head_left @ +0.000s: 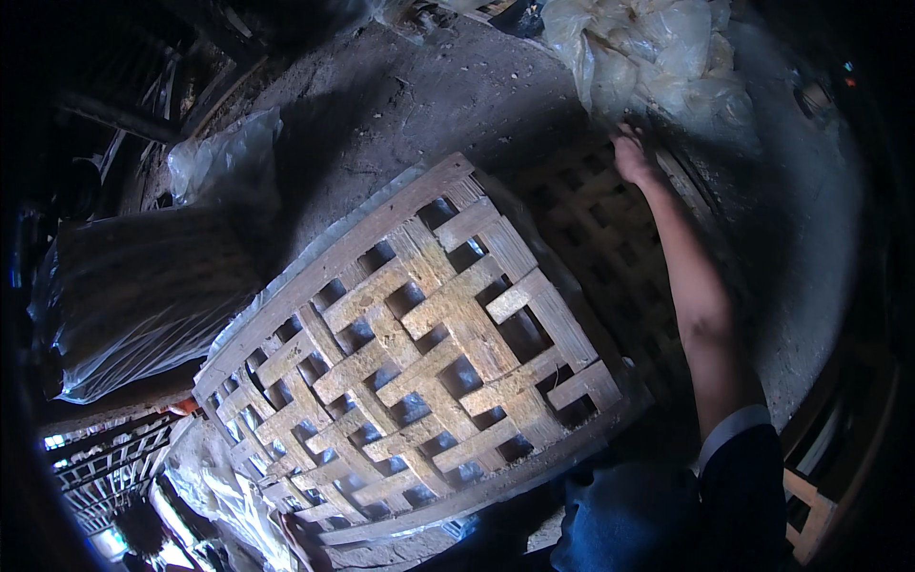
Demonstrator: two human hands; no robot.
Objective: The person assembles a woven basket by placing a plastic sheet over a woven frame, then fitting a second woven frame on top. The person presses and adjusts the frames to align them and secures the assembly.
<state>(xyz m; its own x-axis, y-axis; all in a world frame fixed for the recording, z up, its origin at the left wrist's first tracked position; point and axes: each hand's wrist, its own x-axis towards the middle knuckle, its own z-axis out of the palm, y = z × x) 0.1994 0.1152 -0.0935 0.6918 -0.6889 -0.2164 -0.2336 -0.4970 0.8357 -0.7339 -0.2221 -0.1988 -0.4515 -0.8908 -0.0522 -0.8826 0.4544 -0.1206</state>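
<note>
A large wooden lattice panel (pixel 448 324), woven from flat pale strips in a solid frame, stands tilted across the middle. Yellowish-brown stains mark its strips. Behind its right side a second, darker lattice panel (pixel 600 210) lies in shadow. My right arm reaches up past both, and my right hand (pixel 632 155) is at the far end of the darker panel, close to the crumpled plastic sheeting (pixel 658 67). Its fingers look curled; whatever they grip is too dark to make out. I cannot pick out my left hand, which may be behind the tilted panel.
At the left sits a dark stack wrapped in clear plastic (pixel 143 286). Behind the panel spreads a grey dusty floor (pixel 381 105). Loose plastic (pixel 229 496) lies near the lower left, by a slatted rack (pixel 110 472). A wooden frame (pixel 810 515) stands at the lower right.
</note>
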